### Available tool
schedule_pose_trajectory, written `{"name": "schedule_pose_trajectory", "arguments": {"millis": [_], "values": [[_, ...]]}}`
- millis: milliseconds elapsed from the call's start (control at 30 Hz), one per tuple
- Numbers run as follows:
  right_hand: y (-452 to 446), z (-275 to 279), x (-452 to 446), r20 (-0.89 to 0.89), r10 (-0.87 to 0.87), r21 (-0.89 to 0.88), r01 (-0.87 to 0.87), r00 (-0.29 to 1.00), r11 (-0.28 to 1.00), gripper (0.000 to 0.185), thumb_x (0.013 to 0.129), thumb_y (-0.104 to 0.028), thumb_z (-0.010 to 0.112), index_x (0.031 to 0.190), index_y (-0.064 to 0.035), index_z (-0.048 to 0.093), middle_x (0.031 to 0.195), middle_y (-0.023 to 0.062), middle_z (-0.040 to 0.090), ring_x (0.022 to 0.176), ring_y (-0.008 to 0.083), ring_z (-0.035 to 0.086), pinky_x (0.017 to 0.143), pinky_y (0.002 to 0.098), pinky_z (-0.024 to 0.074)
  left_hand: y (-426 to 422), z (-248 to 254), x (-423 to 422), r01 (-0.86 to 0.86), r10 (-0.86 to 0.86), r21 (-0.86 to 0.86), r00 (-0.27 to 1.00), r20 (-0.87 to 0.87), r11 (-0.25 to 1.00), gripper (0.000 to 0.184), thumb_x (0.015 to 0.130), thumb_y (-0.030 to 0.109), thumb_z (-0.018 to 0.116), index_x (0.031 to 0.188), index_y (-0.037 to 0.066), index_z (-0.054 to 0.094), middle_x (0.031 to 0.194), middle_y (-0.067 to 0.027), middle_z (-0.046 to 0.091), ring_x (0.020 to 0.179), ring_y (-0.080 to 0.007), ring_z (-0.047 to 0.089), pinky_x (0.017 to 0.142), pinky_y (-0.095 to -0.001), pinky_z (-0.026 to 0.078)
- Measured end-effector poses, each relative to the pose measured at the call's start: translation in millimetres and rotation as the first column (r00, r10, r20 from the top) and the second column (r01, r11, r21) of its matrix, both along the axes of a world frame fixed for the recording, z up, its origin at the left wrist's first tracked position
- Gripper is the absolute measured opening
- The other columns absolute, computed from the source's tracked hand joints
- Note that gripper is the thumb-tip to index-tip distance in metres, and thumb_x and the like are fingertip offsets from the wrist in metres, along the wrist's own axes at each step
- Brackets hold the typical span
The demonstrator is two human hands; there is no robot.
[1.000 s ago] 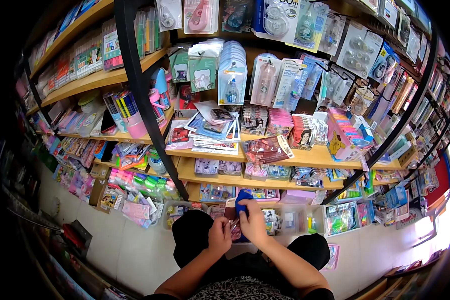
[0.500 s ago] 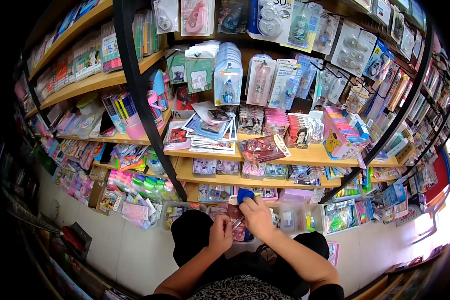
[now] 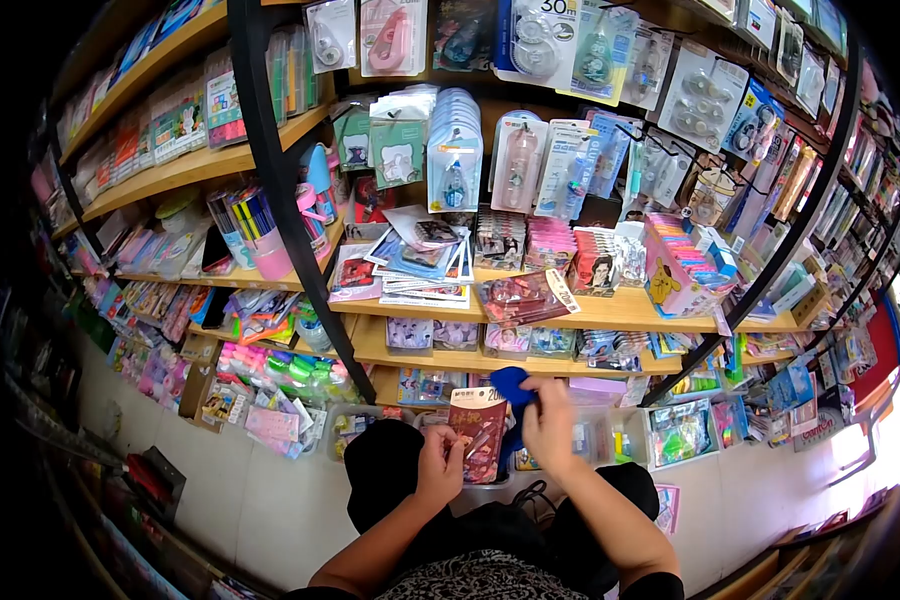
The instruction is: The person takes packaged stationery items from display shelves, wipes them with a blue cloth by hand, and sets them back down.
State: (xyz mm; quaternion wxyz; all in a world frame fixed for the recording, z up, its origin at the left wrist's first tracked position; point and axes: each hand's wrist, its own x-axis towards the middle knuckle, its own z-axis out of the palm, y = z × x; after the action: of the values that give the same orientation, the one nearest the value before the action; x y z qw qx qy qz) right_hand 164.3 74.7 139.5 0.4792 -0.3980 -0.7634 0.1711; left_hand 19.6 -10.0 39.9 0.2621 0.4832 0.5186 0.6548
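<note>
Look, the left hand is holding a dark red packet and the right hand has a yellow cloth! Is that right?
Not quite: the cloth in the right hand is blue, not yellow, as the head view shows. The left hand is indeed holding a dark red packet.

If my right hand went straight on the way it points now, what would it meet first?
Beyond the blue cloth it holds, your right hand would probably meet the lower wooden shelf's front edge; depth is unclear, so it might pass beneath instead.
</note>
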Motion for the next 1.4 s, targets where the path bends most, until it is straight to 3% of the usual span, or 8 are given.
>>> {"name": "schedule_pose_trajectory", "arguments": {"millis": [100, 333, 467, 600, 733, 1100, 1233, 1400], "values": [[-7, -4, -6, 0.096, 0.152, 0.103, -0.162, 0.984, 0.981, 0.029, 0.065, 0.010, 0.050, 0.091, -0.0026, 0.057, 0.087, 0.0153, 0.058, 0.077, 0.0343, 0.050, 0.068, 0.0404, 0.0422, -3, 9, 5, 0.009, -0.009, -0.037, 1.000, -0.020, 0.999, 0.010, 0.085, -0.002, 0.051, 0.090, 0.001, 0.043, 0.075, -0.0065, 0.046, 0.066, -0.0130, 0.049, 0.060, -0.0258, 0.042], [-1, -29, 7, 0.120, 0.012, -0.146, 0.006, 0.993, 0.989, 0.026, 0.068, 0.011, 0.046, 0.088, 0.0003, 0.059, 0.081, 0.0166, 0.057, 0.072, 0.0294, 0.052, 0.067, 0.0346, 0.0432, -4, 11, -1, -0.027, 0.030, 0.060, 0.998, -0.048, 0.998, 0.011, 0.086, -0.002, 0.051, 0.091, 0.001, 0.042, 0.078, -0.0058, 0.045, 0.065, -0.0117, 0.047, 0.060, -0.0246, 0.041], [-4, -38, 13, -0.216, 0.037, -0.292, -0.101, 0.976, 0.951, 0.026, 0.069, 0.010, 0.048, 0.089, -0.0018, 0.059, 0.087, 0.0126, 0.059, 0.081, 0.0246, 0.054, 0.075, 0.0298, 0.0437, 3, 16, -2, -0.050, 0.051, 0.067, 0.999, -0.014, 0.996, 0.011, 0.085, -0.002, 0.051, 0.090, 0.001, 0.042, 0.077, -0.0058, 0.046, 0.065, -0.0122, 0.047, 0.060, -0.0252, 0.042], [-31, -7, -1, -0.035, 0.314, -0.110, -0.316, 0.949, 0.942, 0.026, 0.071, 0.008, 0.049, 0.092, -0.0030, 0.059, 0.090, 0.0106, 0.058, 0.090, 0.0265, 0.050, 0.084, 0.0354, 0.0385, 3, 13, 5, 0.005, -0.004, 0.013, 1.000, -0.014, 1.000, 0.011, 0.084, -0.002, 0.052, 0.089, 0.001, 0.043, 0.076, -0.0071, 0.047, 0.065, -0.0135, 0.048, 0.060, -0.0263, 0.042], [-37, -26, -11, 0.105, 0.185, -0.008, -0.186, 0.977, 0.983, 0.032, 0.070, 0.007, 0.050, 0.098, -0.0060, 0.056, 0.101, 0.0143, 0.053, 0.096, 0.0338, 0.046, 0.085, 0.0393, 0.0383, 5, 4, 5, -0.008, 0.014, 0.085, 0.997, -0.071, 0.996, 0.011, 0.083, -0.003, 0.053, 0.088, 0.001, 0.044, 0.078, -0.0102, 0.049, 0.065, -0.0166, 0.050, 0.060, -0.0268, 0.042], [-39, -70, -14, -0.182, -0.005, -0.503, -0.089, 0.983, 0.860, 0.022, 0.074, 0.003, 0.047, 0.096, 0.0015, 0.053, 0.094, 0.0199, 0.054, 0.090, 0.0333, 0.053, 0.083, 0.0363, 0.0412, 2, 18, 11, -0.046, 0.034, 0.122, 0.994, 0.103, 0.991, 0.010, 0.085, -0.002, 0.051, 0.090, 0.001, 0.043, 0.081, -0.0053, 0.050, 0.074, -0.0123, 0.050, 0.069, -0.0271, 0.043], [-40, -59, -10, -0.160, -0.072, -0.472, -0.012, 0.984, 0.882, 0.023, 0.076, 0.003, 0.047, 0.099, 0.0013, 0.052, 0.092, 0.0136, 0.057, 0.090, 0.0207, 0.054, 0.081, 0.0284, 0.0415, 8, 28, 14, 0.018, -0.047, 0.105, 0.958, 0.284, 0.994, 0.016, 0.089, 0.004, 0.048, 0.103, 0.000, 0.043, 0.095, -0.0057, 0.054, 0.084, -0.0108, 0.051, 0.076, -0.0259, 0.043], [-41, -27, -14, -0.025, -0.040, 0.048, 0.041, 0.999, 0.998, 0.027, 0.071, 0.005, 0.055, 0.097, -0.0016, 0.058, 0.098, 0.0183, 0.055, 0.091, 0.0385, 0.049, 0.085, 0.0428, 0.0389, 9, 24, 23, 0.181, -0.178, 0.017, 0.941, 0.289, 0.983, 0.027, 0.094, 0.012, 0.042, 0.118, 0.000, 0.042, 0.105, -0.0075, 0.054, 0.095, -0.0121, 0.052, 0.084, -0.0259, 0.041]]}}
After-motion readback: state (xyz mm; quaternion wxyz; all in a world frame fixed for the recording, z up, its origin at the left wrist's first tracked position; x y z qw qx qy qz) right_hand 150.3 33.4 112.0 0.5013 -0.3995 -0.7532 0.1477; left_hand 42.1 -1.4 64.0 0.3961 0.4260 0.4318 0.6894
